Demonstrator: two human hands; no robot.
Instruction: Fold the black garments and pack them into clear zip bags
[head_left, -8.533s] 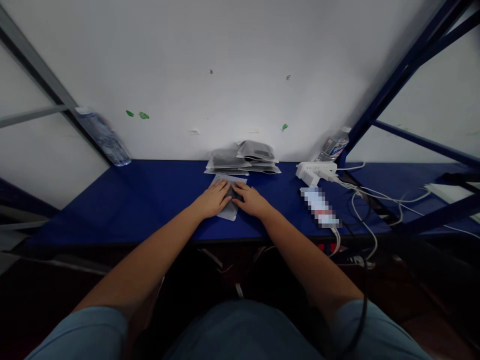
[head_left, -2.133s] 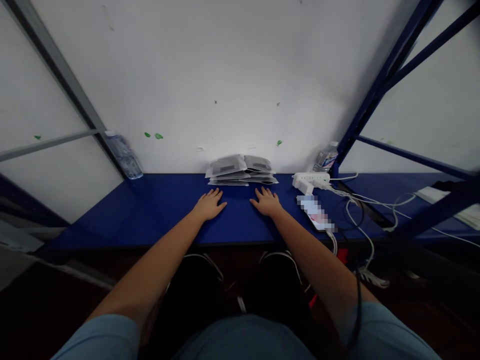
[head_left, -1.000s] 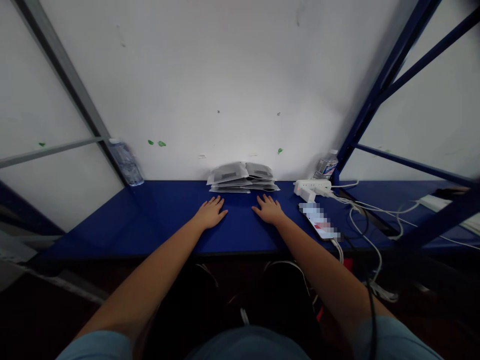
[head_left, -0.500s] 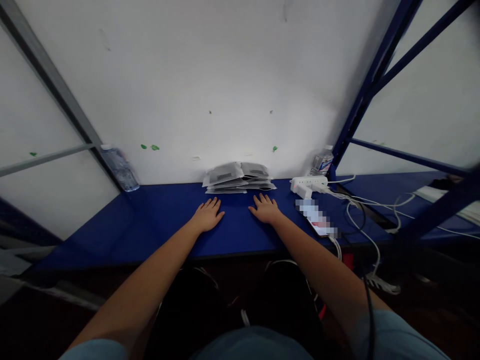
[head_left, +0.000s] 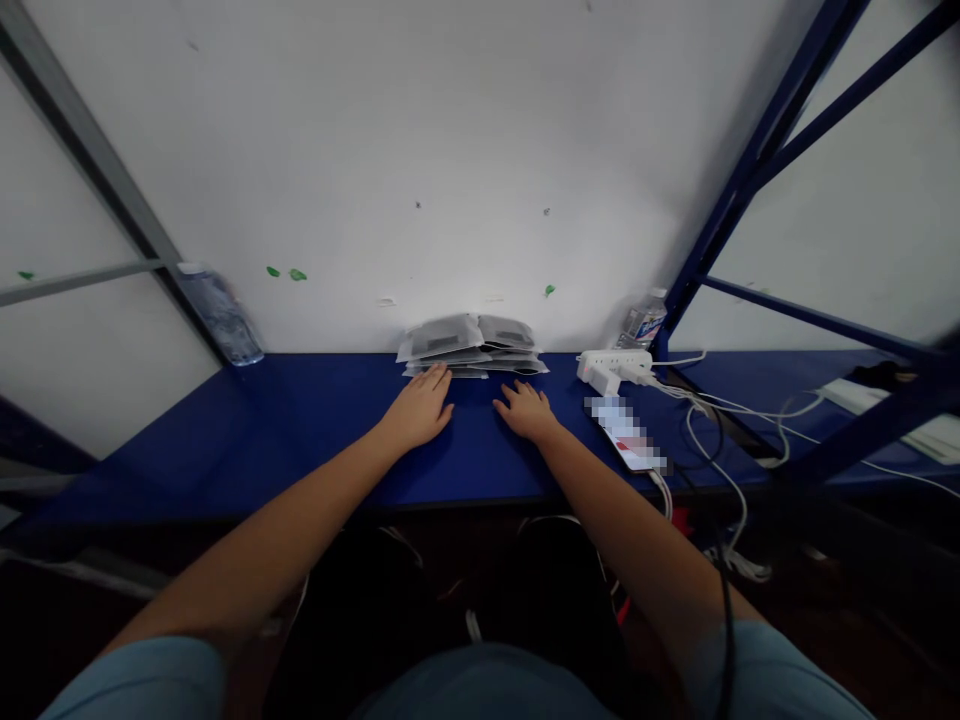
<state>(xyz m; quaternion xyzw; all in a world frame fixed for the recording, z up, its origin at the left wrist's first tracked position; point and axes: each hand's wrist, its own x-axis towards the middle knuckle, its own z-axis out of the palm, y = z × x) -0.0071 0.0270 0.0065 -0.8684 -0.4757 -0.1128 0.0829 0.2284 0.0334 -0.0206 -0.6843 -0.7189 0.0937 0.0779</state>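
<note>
Two side-by-side stacks of flat, frosted translucent packets lie against the wall at the back of the blue tabletop (head_left: pixel 315 430). Dark contents show faintly through the left stack (head_left: pixel 442 340) and the right stack (head_left: pixel 511 340). My left hand (head_left: pixel 421 408) is stretched out with its fingertips at the front edge of the left stack; whether they touch it I cannot tell. My right hand (head_left: pixel 526 409) rests palm down on the tabletop, fingers spread, just in front of the right stack. Neither hand holds anything.
A plastic bottle (head_left: pixel 222 315) leans at the left frame; another bottle (head_left: pixel 643 320) stands at the back right. Right of my right hand are a white power strip (head_left: pixel 615 365), a phone (head_left: pixel 626 435) and several cables (head_left: pixel 720 455). Blue metal bars (head_left: pixel 735 200) rise at the right.
My left hand has moved forward from the bare tabletop to the front edge of the left stack. My right hand has stayed almost in place. The camera view has shifted slightly.
</note>
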